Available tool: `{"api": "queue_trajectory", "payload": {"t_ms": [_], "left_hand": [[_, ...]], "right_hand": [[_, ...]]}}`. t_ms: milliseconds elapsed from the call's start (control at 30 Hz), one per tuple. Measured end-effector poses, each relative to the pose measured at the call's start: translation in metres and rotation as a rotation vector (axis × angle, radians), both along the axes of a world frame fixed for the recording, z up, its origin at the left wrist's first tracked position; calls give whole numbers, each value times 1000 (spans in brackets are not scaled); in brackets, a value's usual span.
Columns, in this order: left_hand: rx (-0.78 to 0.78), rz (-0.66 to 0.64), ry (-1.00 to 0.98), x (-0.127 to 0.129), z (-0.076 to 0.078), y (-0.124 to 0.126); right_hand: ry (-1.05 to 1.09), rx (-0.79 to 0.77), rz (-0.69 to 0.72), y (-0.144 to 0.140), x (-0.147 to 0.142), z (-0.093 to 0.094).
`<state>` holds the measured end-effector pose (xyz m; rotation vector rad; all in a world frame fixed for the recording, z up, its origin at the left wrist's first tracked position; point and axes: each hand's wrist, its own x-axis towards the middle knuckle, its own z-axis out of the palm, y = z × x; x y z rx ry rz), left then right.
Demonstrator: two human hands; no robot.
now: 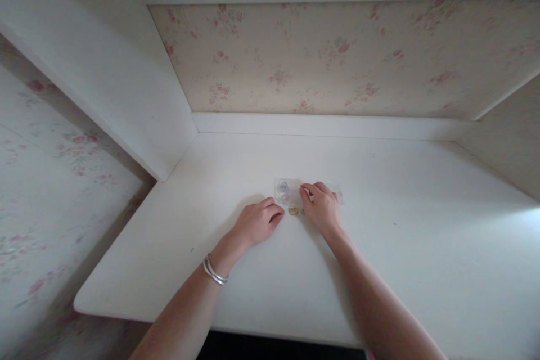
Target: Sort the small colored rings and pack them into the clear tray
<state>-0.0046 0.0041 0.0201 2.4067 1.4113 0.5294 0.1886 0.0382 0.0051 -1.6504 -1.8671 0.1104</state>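
A clear, flat plastic case (288, 193) lies on the white desk, with a small round item showing in its left part. My right hand (323, 205) is over the case and hides its middle. Thumb and forefinger are pinched together there; whatever they grip is too small to make out. Just left of the case's near corner rests my left hand (261, 219), its fingers curled and pressed together, their contents hidden. Between the hands sits a small gold-coloured round piece (293, 211). A second small round piece (302, 211) is partly covered by my right hand.
The white desk (236, 292) has a raised back edge (337, 125) and a rounded left front corner. A white panel (105, 67) stands at the left. Floral wallpaper (312, 56) covers the wall behind. A dark area (287, 346) shows below the front edge.
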Motion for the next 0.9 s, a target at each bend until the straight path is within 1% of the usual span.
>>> {"api": "queue_trajectory", "payload": {"t_ms": [167,300,333,400,500,567,633,800,900], "left_hand": [[-29,2,-146,1,2,0],[-21,50,-293,2,4,2],[-8,73,-320,3,5,3],[24,123,-364,4,4,5],[58,172,-409,7,3,10],[70,196,-405,10,0,13],[79,218,-375,14,-2,17],[66,214,-255,19,-7,22],[69,215,-204,19,-7,22]], "right_hand": [[8,6,2,-1,-1,2],[-1,41,29,-3,-2,9],[-11,43,54,-4,-2,11],[-41,30,145,-6,-2,14],[-102,-12,352,-12,-4,19],[-143,-33,460,-16,-7,21],[-189,-46,521,-19,-9,23],[-310,-80,539,-22,-11,26],[-348,-101,545,-21,-10,26]]}}
